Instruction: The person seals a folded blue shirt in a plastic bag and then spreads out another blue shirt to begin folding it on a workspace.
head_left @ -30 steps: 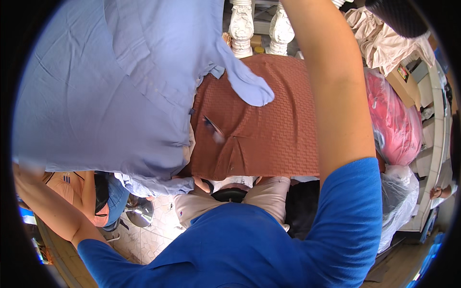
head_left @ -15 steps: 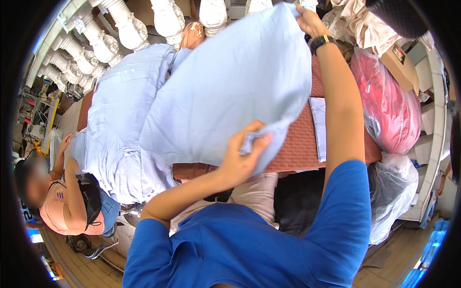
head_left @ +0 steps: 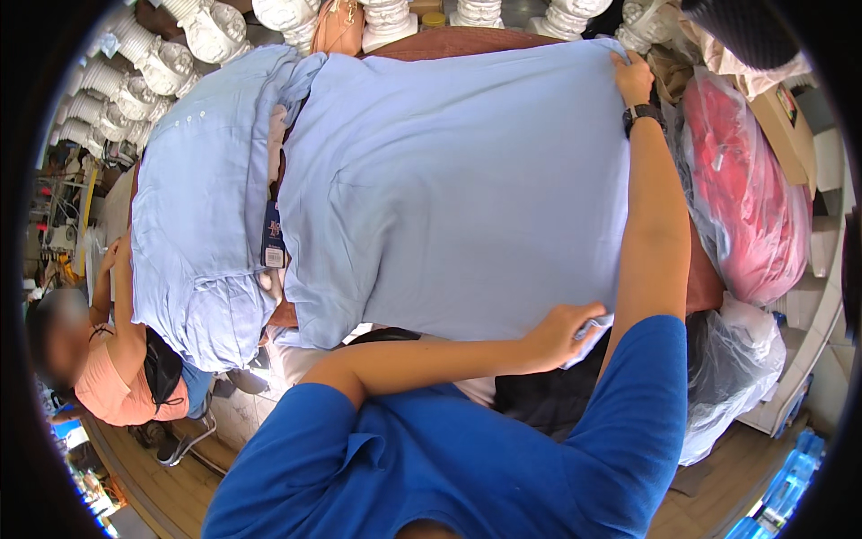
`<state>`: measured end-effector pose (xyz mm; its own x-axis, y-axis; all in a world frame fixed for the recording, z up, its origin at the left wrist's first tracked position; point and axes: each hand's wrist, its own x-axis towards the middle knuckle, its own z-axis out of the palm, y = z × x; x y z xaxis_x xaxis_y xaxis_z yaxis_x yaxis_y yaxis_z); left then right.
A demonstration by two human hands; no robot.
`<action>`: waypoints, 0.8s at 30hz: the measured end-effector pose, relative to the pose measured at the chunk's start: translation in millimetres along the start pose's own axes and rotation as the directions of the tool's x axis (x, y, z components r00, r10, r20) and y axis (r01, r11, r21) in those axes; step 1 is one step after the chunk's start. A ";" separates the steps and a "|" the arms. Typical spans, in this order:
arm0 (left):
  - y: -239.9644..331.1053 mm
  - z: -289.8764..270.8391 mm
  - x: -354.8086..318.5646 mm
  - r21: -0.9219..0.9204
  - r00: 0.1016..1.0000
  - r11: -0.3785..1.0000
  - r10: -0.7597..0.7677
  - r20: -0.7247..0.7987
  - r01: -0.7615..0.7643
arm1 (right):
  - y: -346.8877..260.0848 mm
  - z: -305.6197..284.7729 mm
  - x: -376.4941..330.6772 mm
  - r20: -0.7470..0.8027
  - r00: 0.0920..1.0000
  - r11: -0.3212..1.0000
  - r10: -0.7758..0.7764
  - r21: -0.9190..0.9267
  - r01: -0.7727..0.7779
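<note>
A light blue garment [head_left: 476, 180] lies spread over the table, wide and mostly flat, with creases toward its left side. My left hand [head_left: 561, 340] is closed on its near right corner, at the table's front edge. At the far right corner my right hand [head_left: 634, 83], below a dark wristwatch, pinches the cloth. Left of the spread garment is a heap of light blue clothing [head_left: 202, 180] with small buttons. A dark hang tag [head_left: 274, 235] sticks out between the heap and the garment.
A brown textured tablecloth [head_left: 467, 39] shows at the far edge. White ornate columns [head_left: 215, 31] stand behind. At right are a plastic bag of red things [head_left: 745, 193] and a clear plastic bag [head_left: 736, 368]. Another person [head_left: 117, 368] is at the left, hands at the heap.
The garment has come down from being held up and now lies stretched across the table. Both my hands have moved right, still gripping it. The hang tag has come into view.
</note>
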<state>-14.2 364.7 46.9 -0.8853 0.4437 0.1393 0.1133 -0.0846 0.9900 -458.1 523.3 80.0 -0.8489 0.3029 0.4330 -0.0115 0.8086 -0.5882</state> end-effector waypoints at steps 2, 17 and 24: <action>1.6 10.1 11.5 0.015 0.995 1.000 0.001 0.102 -0.002 | 4.2 -0.8 -3.2 -0.021 1.000 1.000 0.001 -0.016 -0.001; 27.0 -244.6 -193.1 0.659 0.707 0.613 0.220 -0.672 0.436 | 62.3 -83.4 -206.1 0.270 0.845 0.852 -0.462 -0.127 0.507; 9.0 -260.2 -263.1 0.354 0.481 0.680 0.001 -0.877 0.643 | 59.5 -180.0 -355.3 0.157 0.986 0.852 -0.055 -0.508 0.128</action>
<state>102.4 15.0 12.8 -0.8210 -0.5691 0.0468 -0.3324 0.5431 0.7711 -62.0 554.5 14.0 -0.9193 0.1753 0.3523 0.1497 0.9838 -0.0988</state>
